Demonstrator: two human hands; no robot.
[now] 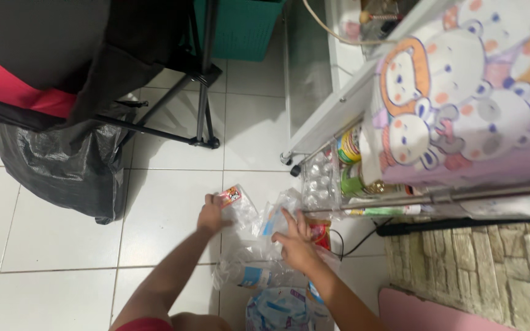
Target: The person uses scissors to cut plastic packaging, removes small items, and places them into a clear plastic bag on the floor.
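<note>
From the head view, the left hand point(211, 214) is down on the white floor point(56, 233), fingers closed on a clear plastic wrapper with a red label point(235, 202), pinning it flat; the right hand point(295, 242) has fingers spread wide over a clear bag with a blue patch point(274, 220), pressing into the crinkled heap of plastic bags point(259, 273); all of it sits just beside the shelf cart point(332, 178), with the black bin bag point(62, 171) well apart to the left.

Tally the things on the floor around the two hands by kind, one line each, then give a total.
Clear plastic wrappers, one under the left hand at, one by the right hand at: 2
Clear plastic bottle: 1
Red packet: 1
Clear bag with blue print: 1
Black rubbish bag: 1
Total: 6
</note>
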